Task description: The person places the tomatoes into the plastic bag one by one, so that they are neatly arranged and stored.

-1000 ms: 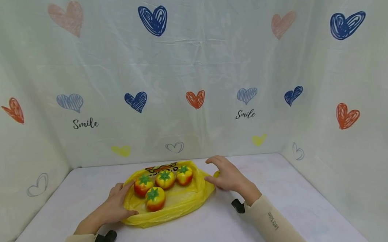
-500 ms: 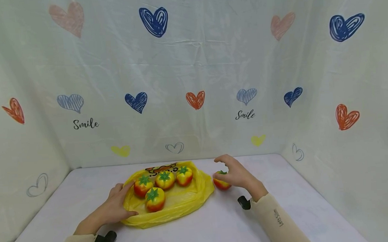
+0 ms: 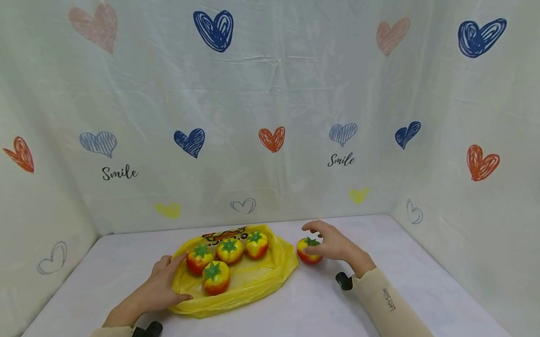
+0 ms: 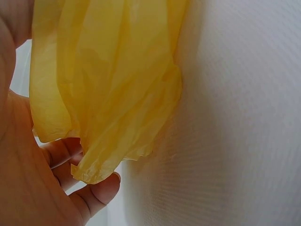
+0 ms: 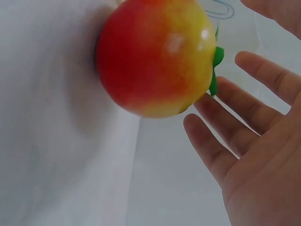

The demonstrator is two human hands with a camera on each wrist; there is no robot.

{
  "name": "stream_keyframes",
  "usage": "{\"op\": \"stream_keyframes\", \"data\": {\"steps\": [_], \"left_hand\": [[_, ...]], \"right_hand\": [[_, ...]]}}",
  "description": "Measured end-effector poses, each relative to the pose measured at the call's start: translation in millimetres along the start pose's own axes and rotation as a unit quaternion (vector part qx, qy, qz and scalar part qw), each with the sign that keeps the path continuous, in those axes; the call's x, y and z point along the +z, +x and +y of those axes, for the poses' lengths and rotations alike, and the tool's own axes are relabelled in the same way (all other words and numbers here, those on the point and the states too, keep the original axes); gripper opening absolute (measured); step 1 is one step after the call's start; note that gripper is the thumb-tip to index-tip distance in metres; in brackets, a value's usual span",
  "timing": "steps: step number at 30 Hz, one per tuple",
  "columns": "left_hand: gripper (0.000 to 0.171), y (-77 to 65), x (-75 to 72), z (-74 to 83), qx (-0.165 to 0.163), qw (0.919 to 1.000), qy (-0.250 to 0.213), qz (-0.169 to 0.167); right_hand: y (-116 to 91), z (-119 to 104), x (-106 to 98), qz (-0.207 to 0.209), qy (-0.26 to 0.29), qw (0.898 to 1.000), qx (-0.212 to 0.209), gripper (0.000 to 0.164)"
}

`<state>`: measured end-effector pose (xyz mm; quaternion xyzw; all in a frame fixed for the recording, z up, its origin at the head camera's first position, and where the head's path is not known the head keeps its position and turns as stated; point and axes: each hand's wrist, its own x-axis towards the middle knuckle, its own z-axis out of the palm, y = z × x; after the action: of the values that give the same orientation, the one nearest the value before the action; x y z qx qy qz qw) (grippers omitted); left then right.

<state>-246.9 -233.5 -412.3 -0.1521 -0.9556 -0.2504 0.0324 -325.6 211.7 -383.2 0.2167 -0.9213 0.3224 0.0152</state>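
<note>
In the head view a yellow plastic bag (image 3: 253, 286) lies flattened on the table. Several red-and-yellow toy tomatoes with green leaf tops sit on it, the nearest tomato (image 3: 216, 278) toward its front. At the bag's left edge rests my left hand (image 3: 159, 289), thumb and fingers spread; the left wrist view has the crumpled bag (image 4: 113, 84) against the fingers (image 4: 106, 188). Another tomato (image 3: 308, 255) stands on the table just right of the bag. Over it hovers my right hand (image 3: 333, 244), fingers spread and loosely bent. In the right wrist view the fingers (image 5: 207, 146) are close by this tomato (image 5: 155, 56), not gripping it.
The white table (image 3: 278, 326) runs back to a white curtain (image 3: 266, 97) printed with hearts and "Smile". Curtain also hangs at both sides. A black wrist camera (image 3: 147, 334) sits on the left wrist and another wrist camera (image 3: 344, 281) on the right.
My right hand has moved right, from beside the bag's right edge to over the lone tomato, which shows more fully now. The left hand and the bag have hardly moved.
</note>
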Motion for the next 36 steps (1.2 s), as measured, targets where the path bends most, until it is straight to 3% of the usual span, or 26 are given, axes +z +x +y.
{"op": "stream_keyframes", "data": {"steps": [17,36], "left_hand": [[0.101,-0.2,0.0,1.8,-0.008,1.0000,0.002,-0.003],[0.100,0.7,1.4,0.1,-0.009,0.9999,0.010,-0.002]], "right_hand": [[1.6,12.4,6.2,-0.024,0.003,0.999,0.046,0.054],[3.0,16.5,9.0,-0.042,0.001,0.998,0.035,0.051]]}}
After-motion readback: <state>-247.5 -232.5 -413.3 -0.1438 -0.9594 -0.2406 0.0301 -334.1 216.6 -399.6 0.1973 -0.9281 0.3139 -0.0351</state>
